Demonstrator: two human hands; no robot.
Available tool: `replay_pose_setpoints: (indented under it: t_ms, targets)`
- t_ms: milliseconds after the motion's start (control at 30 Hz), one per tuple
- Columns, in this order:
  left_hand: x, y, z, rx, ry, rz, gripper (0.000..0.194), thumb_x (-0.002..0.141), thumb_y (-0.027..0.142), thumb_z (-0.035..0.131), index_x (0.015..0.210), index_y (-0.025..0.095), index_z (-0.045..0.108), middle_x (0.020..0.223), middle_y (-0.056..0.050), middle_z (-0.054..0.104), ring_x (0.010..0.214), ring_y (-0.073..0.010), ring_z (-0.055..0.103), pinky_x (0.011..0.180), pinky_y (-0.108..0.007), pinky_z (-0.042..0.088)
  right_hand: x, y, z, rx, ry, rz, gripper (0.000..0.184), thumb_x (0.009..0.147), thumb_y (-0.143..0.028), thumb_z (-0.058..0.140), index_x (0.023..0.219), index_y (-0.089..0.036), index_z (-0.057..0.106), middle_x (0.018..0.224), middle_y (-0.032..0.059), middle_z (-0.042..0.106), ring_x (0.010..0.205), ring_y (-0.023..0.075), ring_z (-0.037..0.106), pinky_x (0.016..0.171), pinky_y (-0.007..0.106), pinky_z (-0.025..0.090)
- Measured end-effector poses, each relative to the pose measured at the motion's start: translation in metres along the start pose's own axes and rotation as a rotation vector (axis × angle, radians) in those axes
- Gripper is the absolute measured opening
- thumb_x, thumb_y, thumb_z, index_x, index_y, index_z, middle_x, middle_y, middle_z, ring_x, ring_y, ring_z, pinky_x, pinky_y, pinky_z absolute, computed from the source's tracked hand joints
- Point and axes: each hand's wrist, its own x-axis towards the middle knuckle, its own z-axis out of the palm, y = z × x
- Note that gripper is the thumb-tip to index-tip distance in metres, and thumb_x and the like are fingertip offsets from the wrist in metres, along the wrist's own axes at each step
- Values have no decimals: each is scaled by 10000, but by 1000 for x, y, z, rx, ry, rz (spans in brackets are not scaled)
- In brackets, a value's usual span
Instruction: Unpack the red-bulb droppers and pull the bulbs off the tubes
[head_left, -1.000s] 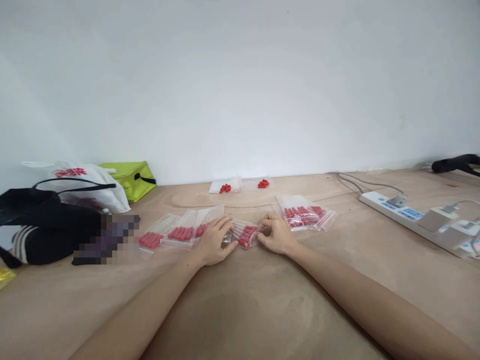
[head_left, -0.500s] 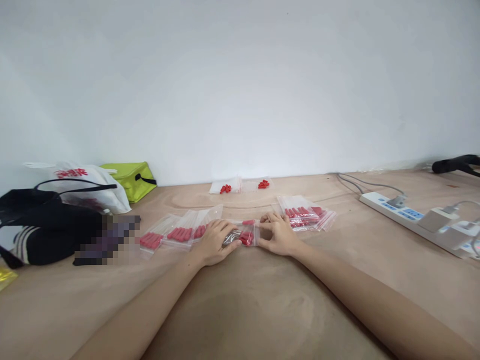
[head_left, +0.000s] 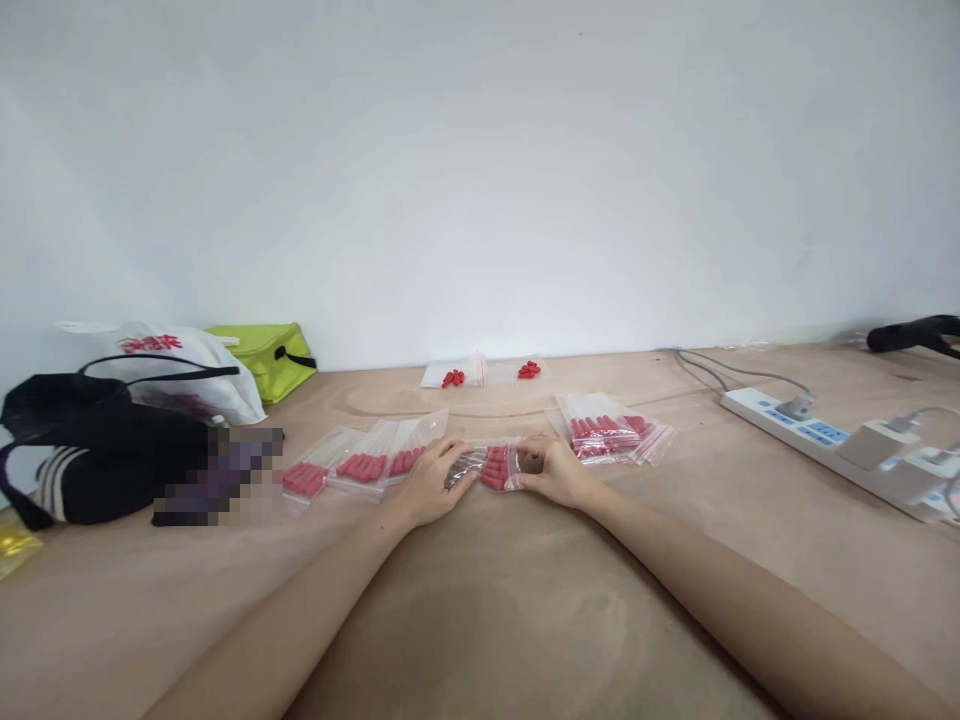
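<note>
A small clear zip-lock bag [head_left: 474, 459] with several red tube-shaped pieces [head_left: 496, 469] in it lies between my hands at the middle of the table. My left hand [head_left: 435, 482] has its fingers and thumb closed on the bag's left end. At the right end, my right hand [head_left: 556, 470] pinches the bag's edge between thumb and fingers. The red pieces lie side by side in a stack. Just left of my left hand are more zip-lock bags [head_left: 362, 466] of red pieces, one partly hidden by that hand. A pile of filled bags [head_left: 606, 428] lies beyond my right hand.
Two bags with loose red pieces [head_left: 453, 378] lie near the wall. On the left are a black bag [head_left: 142, 460], a white plastic bag [head_left: 217, 385] and a lime-green bag [head_left: 281, 362]. A power strip [head_left: 787, 420] with plugs and cables occupies the right side.
The red pieces in the held bag have shifted from a jumbled clump into a neat row. My right fingers have closed in on the bag's right edge. The view has shifted slightly.
</note>
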Motion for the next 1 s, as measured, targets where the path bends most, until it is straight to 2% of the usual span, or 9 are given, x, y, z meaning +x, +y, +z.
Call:
replay_pose_setpoints:
  t_ms: [100, 200, 333, 433, 600, 800, 900, 1000]
  targets:
    - [-1, 0, 1, 26, 34, -15, 245, 792, 298, 497, 1005, 181, 529, 997, -74, 549, 944, -203, 516, 818, -358, 445, 1, 7, -4, 24, -21, 82, 656, 557, -332, 728, 1161, -185, 517, 812, 20, 598, 724, 145, 506, 669, 273, 397]
    - [-3, -1, -1, 30, 28, -39, 271, 802, 317, 481, 1031, 178, 525, 1018, -80, 553, 973, -209, 509, 840, -370, 436, 3, 14, -13, 134, -83, 95, 714, 521, -318, 746, 1177, -173, 504, 821, 11, 567, 689, 121, 483, 623, 241, 399]
    - [-5, -2, -5, -15, -102, -2, 401, 773, 351, 515, 1136, 184, 476, 1137, -89, 525, 1045, -219, 488, 891, -377, 406, 3, 17, -24, 251, -225, 46, 540, 516, -333, 745, 1025, -204, 619, 785, -20, 538, 652, 97, 468, 571, 205, 372]
    - [-6, 1, -8, -40, -176, 42, 457, 746, 373, 548, 1158, 193, 467, 1134, -86, 538, 1031, -223, 501, 872, -368, 413, 2, 12, -25, 286, -254, 59, 482, 526, -359, 736, 972, -202, 641, 792, -20, 554, 653, 99, 481, 565, 203, 367]
    - [-4, 6, -8, -31, -126, -23, 446, 710, 376, 596, 1108, 192, 509, 986, -70, 587, 873, -199, 548, 759, -327, 449, 1, -1, -19, 241, -274, 87, 535, 517, -398, 735, 996, -186, 621, 769, -23, 548, 618, 97, 470, 537, 202, 359]
    - [-2, 5, -6, -45, -152, -18, 288, 781, 356, 526, 1009, 190, 581, 877, -56, 585, 793, -171, 547, 715, -299, 434, 3, -6, -20, 183, -296, 68, 488, 503, -407, 739, 907, -161, 621, 822, -1, 526, 692, 119, 488, 576, 212, 391]
    - [-2, 4, -5, -48, -123, -24, 237, 800, 324, 507, 964, 182, 599, 880, -58, 604, 811, -176, 552, 733, -303, 425, 3, -7, -21, 185, -306, -31, 358, 578, -307, 703, 893, -165, 608, 910, 17, 531, 750, 124, 506, 610, 211, 410]
    - [-2, 2, -4, -47, -89, -30, 184, 813, 282, 491, 916, 182, 605, 858, -45, 623, 805, -172, 560, 733, -299, 420, 1, -10, -21, 166, -335, -153, 267, 712, -218, 571, 976, -181, 590, 967, 31, 557, 780, 123, 529, 669, 226, 425]
